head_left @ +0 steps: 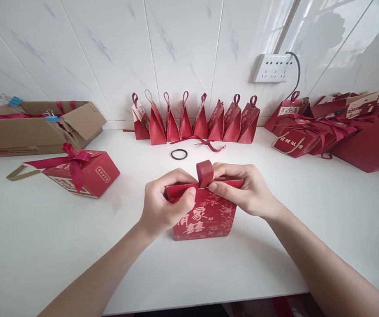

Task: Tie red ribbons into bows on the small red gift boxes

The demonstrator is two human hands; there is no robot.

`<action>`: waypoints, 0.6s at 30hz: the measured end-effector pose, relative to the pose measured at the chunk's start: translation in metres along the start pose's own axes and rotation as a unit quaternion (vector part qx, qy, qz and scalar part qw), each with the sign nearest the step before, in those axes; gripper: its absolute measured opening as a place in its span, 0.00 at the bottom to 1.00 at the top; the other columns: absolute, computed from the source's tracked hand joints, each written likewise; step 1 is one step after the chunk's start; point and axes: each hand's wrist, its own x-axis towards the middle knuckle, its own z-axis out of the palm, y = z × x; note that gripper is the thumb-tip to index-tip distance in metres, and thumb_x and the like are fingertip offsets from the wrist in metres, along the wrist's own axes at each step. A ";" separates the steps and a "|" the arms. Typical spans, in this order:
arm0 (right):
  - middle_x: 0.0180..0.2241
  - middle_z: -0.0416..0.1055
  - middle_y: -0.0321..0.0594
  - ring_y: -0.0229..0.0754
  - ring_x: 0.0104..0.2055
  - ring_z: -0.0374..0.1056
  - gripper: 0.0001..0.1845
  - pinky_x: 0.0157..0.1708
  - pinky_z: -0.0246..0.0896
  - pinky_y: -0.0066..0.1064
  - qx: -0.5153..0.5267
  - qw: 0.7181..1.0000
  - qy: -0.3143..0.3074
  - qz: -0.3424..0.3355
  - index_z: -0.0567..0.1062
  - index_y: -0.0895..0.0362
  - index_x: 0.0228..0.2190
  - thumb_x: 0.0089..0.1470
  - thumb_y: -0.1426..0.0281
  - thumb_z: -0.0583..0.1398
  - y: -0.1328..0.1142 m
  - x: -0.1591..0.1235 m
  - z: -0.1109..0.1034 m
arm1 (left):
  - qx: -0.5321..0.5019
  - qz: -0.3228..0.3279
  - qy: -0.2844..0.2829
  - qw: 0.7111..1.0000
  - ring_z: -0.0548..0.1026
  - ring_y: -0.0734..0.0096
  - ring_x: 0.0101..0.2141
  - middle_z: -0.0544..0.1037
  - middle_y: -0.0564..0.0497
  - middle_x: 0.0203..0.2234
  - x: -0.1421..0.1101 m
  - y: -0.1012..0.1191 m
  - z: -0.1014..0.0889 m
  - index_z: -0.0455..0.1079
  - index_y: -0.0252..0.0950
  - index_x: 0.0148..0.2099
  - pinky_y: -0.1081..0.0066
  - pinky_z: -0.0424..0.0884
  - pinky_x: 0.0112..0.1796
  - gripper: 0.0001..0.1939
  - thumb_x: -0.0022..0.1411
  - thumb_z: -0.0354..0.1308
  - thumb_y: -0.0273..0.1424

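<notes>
A red gift box (206, 215) with pale printed characters and flowers stands upright on the white table in front of me. A dark red strap loop (205, 173) rises from the middle of its top edge. My left hand (169, 202) pinches the top edge left of the loop, thumb on the near face. On the other side my right hand (242, 187) grips the same edge, its thumb close to the loop's base. The fingers behind the box are partly hidden.
Several red gift boxes (184, 125) line the tiled wall. A black ring (179, 154) and a loose strap (214, 145) lie before them. At left are a ribboned box (98, 174) and a cardboard carton (27, 132); more red boxes (328, 132) are piled at right.
</notes>
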 end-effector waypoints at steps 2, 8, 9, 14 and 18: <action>0.31 0.72 0.38 0.36 0.30 0.67 0.06 0.28 0.63 0.25 -0.011 1.000 0.002 -0.004 0.75 0.59 0.30 0.54 0.69 0.60 0.000 0.000 -0.001 | -0.001 -0.005 0.003 1.000 0.70 0.78 0.25 0.74 0.55 0.23 0.000 0.001 0.000 0.70 0.35 0.29 0.79 0.67 0.25 0.04 0.55 0.55 0.26; 0.30 0.71 0.37 0.34 0.29 0.65 0.06 0.27 0.60 0.25 -0.065 0.997 0.006 -0.030 0.75 0.58 0.29 0.55 0.70 0.59 -0.002 0.000 -0.002 | 0.004 -0.005 0.010 1.000 0.69 0.80 0.23 0.73 0.57 0.21 0.000 0.001 0.001 0.69 0.35 0.27 0.80 0.66 0.25 0.04 0.54 0.56 0.24; 0.30 0.71 0.37 0.34 0.29 0.65 0.06 0.28 0.60 0.26 -0.070 0.997 0.004 -0.039 0.75 0.58 0.29 0.55 0.70 0.59 -0.002 0.000 -0.002 | 0.008 -0.003 0.012 1.000 0.69 0.81 0.23 0.72 0.57 0.21 0.001 0.001 0.001 0.69 0.35 0.26 0.81 0.66 0.25 0.04 0.53 0.56 0.24; 0.30 0.70 0.38 0.35 0.30 0.65 0.06 0.29 0.61 0.27 -0.071 0.996 -0.004 -0.060 0.75 0.58 0.30 0.56 0.70 0.59 -0.001 0.000 -0.003 | 0.017 0.001 0.020 1.000 0.67 0.81 0.21 0.70 0.57 0.19 0.001 0.001 0.003 0.67 0.35 0.25 0.80 0.65 0.23 0.04 0.52 0.58 0.25; 0.30 0.71 0.37 0.35 0.30 0.66 0.06 0.29 0.61 0.27 -0.069 0.996 0.000 -0.062 0.75 0.57 0.29 0.56 0.69 0.60 -0.001 0.001 -0.003 | 0.021 0.003 0.025 0.999 0.67 0.79 0.21 0.70 0.56 0.19 0.000 0.001 0.004 0.66 0.35 0.25 0.78 0.65 0.23 0.05 0.51 0.60 0.27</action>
